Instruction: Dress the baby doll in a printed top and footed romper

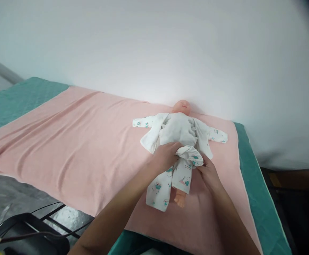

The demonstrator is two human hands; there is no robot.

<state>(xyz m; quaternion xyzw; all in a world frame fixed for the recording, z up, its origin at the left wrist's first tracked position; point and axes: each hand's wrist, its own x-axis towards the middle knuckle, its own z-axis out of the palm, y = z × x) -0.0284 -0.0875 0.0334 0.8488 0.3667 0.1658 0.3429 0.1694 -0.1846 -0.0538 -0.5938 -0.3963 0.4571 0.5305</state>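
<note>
A baby doll (181,107) lies on its back with its head toward the wall. It wears an open white printed jacket (150,137) over a white cloth (177,127) on its torso. My left hand (167,155) and my right hand (207,169) grip the waist of white printed trousers (158,191), one at each side. One bare foot (180,199) sticks out of a trouser leg; the other leg's end lies flat, with no foot showing. Fingertips of both hands are partly hidden by the bunched fabric.
A pink blanket (72,141) covers most of the bed, over a green sheet (260,191). A white wall (144,46) stands along the far side. At the lower left are a black chair (27,233) and dark cables (56,233).
</note>
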